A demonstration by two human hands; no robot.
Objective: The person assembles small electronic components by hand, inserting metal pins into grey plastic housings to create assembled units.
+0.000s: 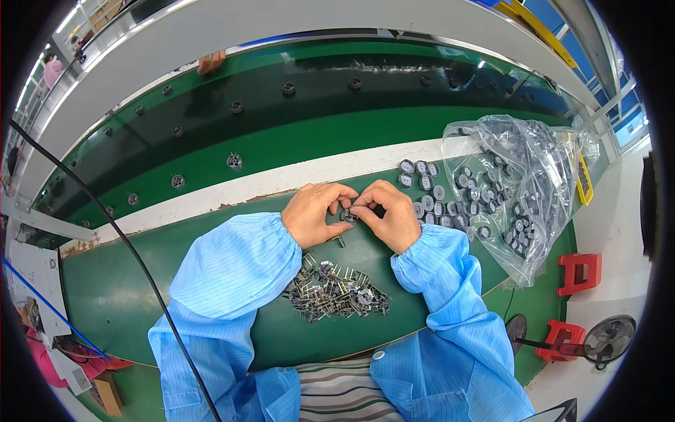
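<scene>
At the far left a black cable (131, 243) slants down across the view, passing in front of a green conveyor belt (316, 119), which carries small, dark round pieces (234, 161) spaced out in loose rows. Another person's hand (211, 62) rests at the belt's far edge. A pale ledge (330, 169) separates the belt from the dark green worktop (140, 281). Over the worktop, nearly at the middle, the left hand (309, 213) comes out of a blue striped sleeve (235, 253), its thumb and fingers closed on a small dark part (349, 216). Below that hand lies a heap of metal-pinned components (337, 292), with 1 pinned piece (341, 241) just apart from it, near the left thumb. The right hand (394, 218) meets the left, its thumb and forefinger pinching the same part from the other side; the part's finer detail is too small to tell. Right of the hands, grey-and-black caps (425, 183) stand in uneven rows, and beside them a clear plastic bag (541, 165) holds many more. Farthest right are 2 red stools (581, 274) and a black fan (610, 337).
</scene>
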